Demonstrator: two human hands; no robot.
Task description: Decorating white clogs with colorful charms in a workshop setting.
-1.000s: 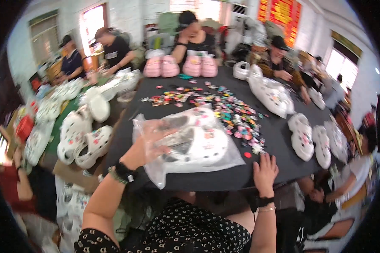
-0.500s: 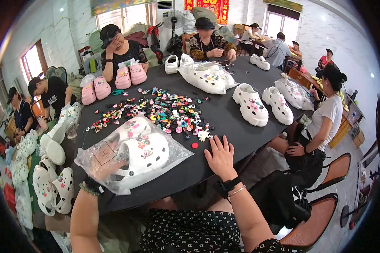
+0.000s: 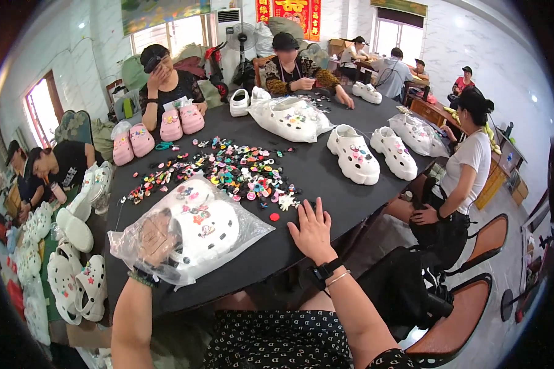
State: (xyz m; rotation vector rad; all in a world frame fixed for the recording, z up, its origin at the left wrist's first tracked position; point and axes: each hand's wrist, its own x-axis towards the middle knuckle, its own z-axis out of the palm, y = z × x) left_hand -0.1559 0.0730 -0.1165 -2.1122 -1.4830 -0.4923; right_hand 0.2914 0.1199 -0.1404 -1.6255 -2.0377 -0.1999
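A clear plastic bag (image 3: 252, 232) lies on the black table with a pair of white clogs (image 3: 210, 229) inside, decorated with colourful charms. My left hand (image 3: 160, 237) reaches into the bag beside the clogs. Its fingers are blurred by the plastic, so their grip cannot be made out. My right hand (image 3: 311, 232) rests on the tabletop, fingers spread, holding nothing. Just beyond its fingertips are a white flower-shaped charm (image 3: 285, 202) and a red round piece (image 3: 274, 217). A broad heap of small multicoloured shoe charms (image 3: 234, 169) spreads behind the bag.
White clogs (image 3: 354, 154) stand on the table (image 3: 301, 166) at the right, with bagged ones (image 3: 292, 120) farther back. Pink clogs (image 3: 143, 140) sit at the far left. More white clogs (image 3: 91, 289) fill a left-hand surface. Several people sit around; an orange chair (image 3: 458, 320) stands right.
My left hand has moved slightly farther into the bag and shows more through the plastic. My right hand stays spread on the table. The whole view has shifted slightly.
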